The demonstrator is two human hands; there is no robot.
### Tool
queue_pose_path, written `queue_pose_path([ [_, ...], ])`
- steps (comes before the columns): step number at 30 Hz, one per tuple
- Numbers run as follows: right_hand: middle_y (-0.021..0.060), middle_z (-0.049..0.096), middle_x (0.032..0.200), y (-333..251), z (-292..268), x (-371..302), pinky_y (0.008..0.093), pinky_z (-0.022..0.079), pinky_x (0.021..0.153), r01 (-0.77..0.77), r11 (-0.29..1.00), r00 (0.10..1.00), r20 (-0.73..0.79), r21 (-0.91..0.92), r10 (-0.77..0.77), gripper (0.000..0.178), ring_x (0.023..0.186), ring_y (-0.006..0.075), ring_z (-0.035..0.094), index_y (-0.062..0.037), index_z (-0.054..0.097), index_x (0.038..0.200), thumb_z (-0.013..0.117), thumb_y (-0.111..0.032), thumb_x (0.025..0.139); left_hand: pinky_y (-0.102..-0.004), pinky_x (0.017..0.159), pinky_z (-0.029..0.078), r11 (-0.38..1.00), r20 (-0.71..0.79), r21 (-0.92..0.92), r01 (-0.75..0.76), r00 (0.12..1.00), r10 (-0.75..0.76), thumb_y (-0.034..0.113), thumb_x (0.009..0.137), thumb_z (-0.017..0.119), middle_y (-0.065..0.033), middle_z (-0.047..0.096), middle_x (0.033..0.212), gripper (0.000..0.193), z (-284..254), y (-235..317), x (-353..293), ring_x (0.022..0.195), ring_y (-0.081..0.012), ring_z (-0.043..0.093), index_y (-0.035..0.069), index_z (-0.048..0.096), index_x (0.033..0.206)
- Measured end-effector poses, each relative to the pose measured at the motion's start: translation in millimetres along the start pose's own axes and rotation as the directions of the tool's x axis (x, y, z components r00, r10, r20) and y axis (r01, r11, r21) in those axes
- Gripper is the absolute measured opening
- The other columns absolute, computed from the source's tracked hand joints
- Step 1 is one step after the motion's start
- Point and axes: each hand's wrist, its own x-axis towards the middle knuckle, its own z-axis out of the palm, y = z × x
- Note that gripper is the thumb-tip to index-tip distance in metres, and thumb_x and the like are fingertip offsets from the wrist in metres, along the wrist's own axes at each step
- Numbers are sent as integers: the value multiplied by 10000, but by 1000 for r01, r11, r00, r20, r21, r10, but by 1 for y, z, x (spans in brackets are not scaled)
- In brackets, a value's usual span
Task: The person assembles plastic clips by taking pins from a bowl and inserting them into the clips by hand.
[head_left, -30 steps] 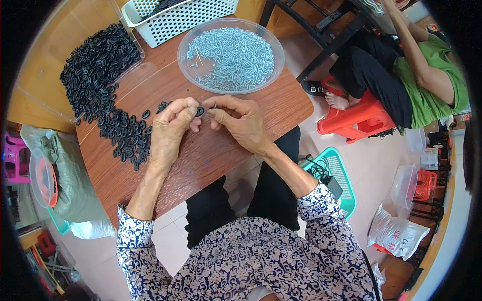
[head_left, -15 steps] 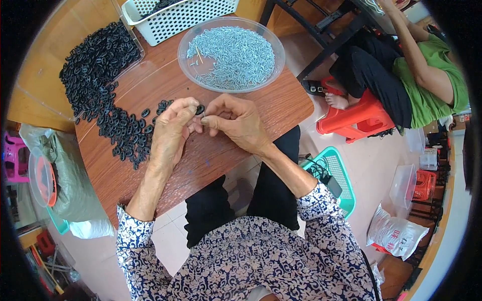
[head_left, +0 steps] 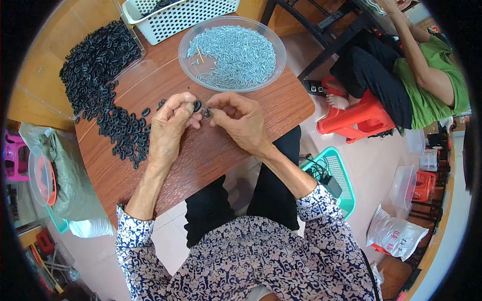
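My left hand [head_left: 169,120] pinches a black oval piece [head_left: 197,106] with a hole in it between thumb and forefinger. Close to its right, my right hand [head_left: 240,120] is closed, thumb against fingers, on a small dark piece [head_left: 207,113] too small to make out. The two hands' fingertips are slightly apart, above the wooden tabletop. Many similar black oval pieces [head_left: 124,130] spread over the table just left of my left hand. Beyond my right hand stands a round clear tub [head_left: 182,65] holding a mass of small silvery-blue screws [head_left: 236,55].
Black pieces [head_left: 100,60] heap up by a clear plastic bin at the far left. A white perforated basket [head_left: 186,22] stands at the back. At right, a person in green [head_left: 434,75] sits by a red stool [head_left: 359,120]. A teal basket [head_left: 346,185] is on the floor.
My right hand has drawn a little away from my left, and a small dark piece now shows at its fingertips. My left hand has shifted slightly left, still gripping the black oval piece.
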Motion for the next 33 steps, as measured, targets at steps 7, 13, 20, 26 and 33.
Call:
queue_pose_path([
  [7,50,706,890,3,2,1,216,547,669,-8,999,1000,12,40,7,154,775,83,671,17,642,1055,623,-27,909,-234,694,508,999,12,12,-32,999,32,86,986,572,-41,648,922,174,3,0,0,790,-96,613,16,634,1133],
  [13,67,678,989,2,1,1,221,555,752,-43,995,997,72,87,37,190,826,98,673,26,609,1112,599,18,923,-216,693,484,983,-6,168,-78,997,80,89,989,569,-35,643,880,166,6,4,-2,745,-78,578,15,635,1121],
  [20,61,709,894,2,2,1,231,563,716,11,997,1000,24,79,-13,132,793,89,678,11,625,1048,604,-6,919,-237,700,504,1000,-7,-20,-22,1000,22,86,985,568,-38,652,917,156,8,2,0,778,-93,610,14,628,1110],
  [26,68,709,893,6,3,2,236,567,719,20,995,999,27,98,-23,132,805,98,685,21,622,1041,599,-3,914,-249,697,514,985,45,-162,59,998,-53,73,983,559,-56,660,940,137,4,-1,1,811,-121,641,19,618,1094],
  [33,72,680,969,-1,0,1,233,563,749,-19,999,999,47,37,18,180,828,103,679,37,605,1106,582,24,928,-228,694,500,998,-2,42,-50,999,50,82,985,569,-37,648,904,152,7,-1,0,777,-97,612,14,620,1111],
])
